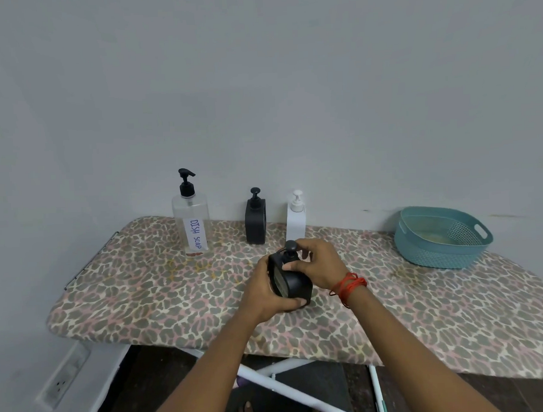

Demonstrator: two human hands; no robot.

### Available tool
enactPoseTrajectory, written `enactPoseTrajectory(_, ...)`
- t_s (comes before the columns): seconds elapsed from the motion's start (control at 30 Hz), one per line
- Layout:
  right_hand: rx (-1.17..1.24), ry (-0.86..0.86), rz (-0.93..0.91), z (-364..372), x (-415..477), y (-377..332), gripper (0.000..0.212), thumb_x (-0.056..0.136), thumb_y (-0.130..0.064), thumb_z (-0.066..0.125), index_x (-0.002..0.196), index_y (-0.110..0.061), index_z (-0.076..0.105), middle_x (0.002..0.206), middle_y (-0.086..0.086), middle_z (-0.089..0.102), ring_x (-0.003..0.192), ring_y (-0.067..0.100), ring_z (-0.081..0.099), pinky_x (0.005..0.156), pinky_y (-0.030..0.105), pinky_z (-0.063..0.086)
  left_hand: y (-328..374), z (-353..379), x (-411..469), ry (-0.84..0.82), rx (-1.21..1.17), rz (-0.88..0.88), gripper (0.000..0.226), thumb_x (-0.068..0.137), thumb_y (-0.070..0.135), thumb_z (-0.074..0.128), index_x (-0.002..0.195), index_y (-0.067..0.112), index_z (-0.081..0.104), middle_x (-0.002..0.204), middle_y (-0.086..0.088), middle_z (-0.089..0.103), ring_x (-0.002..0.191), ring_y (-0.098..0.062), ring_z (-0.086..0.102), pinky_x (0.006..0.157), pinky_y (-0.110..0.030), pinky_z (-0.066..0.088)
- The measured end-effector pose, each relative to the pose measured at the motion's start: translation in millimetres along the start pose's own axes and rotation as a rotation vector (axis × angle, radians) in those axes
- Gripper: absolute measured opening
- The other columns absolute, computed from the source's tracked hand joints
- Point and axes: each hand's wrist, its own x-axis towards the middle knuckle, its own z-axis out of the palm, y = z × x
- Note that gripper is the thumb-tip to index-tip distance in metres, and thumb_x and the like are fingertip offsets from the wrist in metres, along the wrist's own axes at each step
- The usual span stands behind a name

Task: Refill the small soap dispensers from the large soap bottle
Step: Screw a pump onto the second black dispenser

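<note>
Black and squat, the small dispenser is held tilted over the middle of the leopard-print board; whether its base touches the cover cannot be told. The left hand grips its body from the left, with the thumb curled along the near lower edge. The right hand reaches in from the right, its fingers curled round the neck below the round pump head. A red thread is wound round the right wrist. Farther back, by the wall, a second black dispenser stands upright, with a white dispenser near it on its right. To their left stands the large clear bottle, labelled DISH SOAP and topped with a black pump. A teal basket sits at the far right of the board.
</note>
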Motion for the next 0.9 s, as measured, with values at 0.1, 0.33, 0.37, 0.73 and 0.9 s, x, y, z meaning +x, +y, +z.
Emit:
enactPoseTrajectory(0.1,0.097,0.062,0.035,4.1,-1.9,2.3,0.026,0.069,-0.025,0.091,0.089,-0.024,0.074,0.076,-0.016,0.066,0.061,0.003,0.045,0.062,0.018,0.037,0.1,2.8,-0.7,0.019,-0.007,-0.007,0.111,0.049,0.035,0.098,0.143,0.025,0.039,0.134,0.008,0.054,0.122,-0.012,0.058,0.101,-0.038,0.054)
enactPoseTrajectory(0.33,0.095,0.384,0.177,41.1,-5.8,-11.7,0.062,0.051,-0.051,0.094,0.083,-0.024,0.047,0.083,-0.005,0.052,0.072,0.005,0.049,0.06,0.013,0.039,2.0,6.6,-2.8,0.029,-0.054,-0.012,0.103,0.049,0.023,0.095,0.138,0.025,0.043,0.124,0.014,0.059,0.109,0.01,0.06,0.082,-0.009,0.051)
enactPoseTrajectory(0.37,0.112,0.353,0.169,40.4,-6.5,-10.7,0.064,0.05,-0.052,0.093,0.088,-0.026,0.049,0.09,-0.004,0.053,0.078,0.007,0.051,0.064,0.013,0.04,0.5,6.6,-1.9,0.026,-0.059,-0.013,0.103,0.049,0.022,0.096,0.137,0.026,0.044,0.123,0.013,0.061,0.109,0.005,0.062,0.082,-0.012,0.053)
enactPoseTrajectory(0.73,0.435,0.171,0.118,12.1,-18.7,9.3,0.059,0.076,-0.005,0.085,0.125,-0.023,0.058,0.093,-0.004,0.075,0.076,0.013,0.065,0.078,0.023,0.054,-4.9,8.1,-2.3,0.048,-0.019,-0.032,0.108,0.045,0.041,0.098,0.136,0.032,0.04,0.128,0.015,0.054,0.115,0.002,0.056,0.091,-0.016,0.05)
enactPoseTrajectory(0.9,0.25,0.369,0.187,39.7,-9.3,-6.4,0.068,0.064,-0.029,0.093,0.116,-0.031,0.048,0.071,-0.012,0.05,0.061,-0.002,0.053,0.06,0.013,0.046,-3.1,9.3,-2.4,0.053,-0.065,-0.034,0.107,0.049,0.024,0.099,0.139,0.023,0.042,0.128,0.011,0.059,0.112,0.002,0.061,0.089,-0.019,0.055)
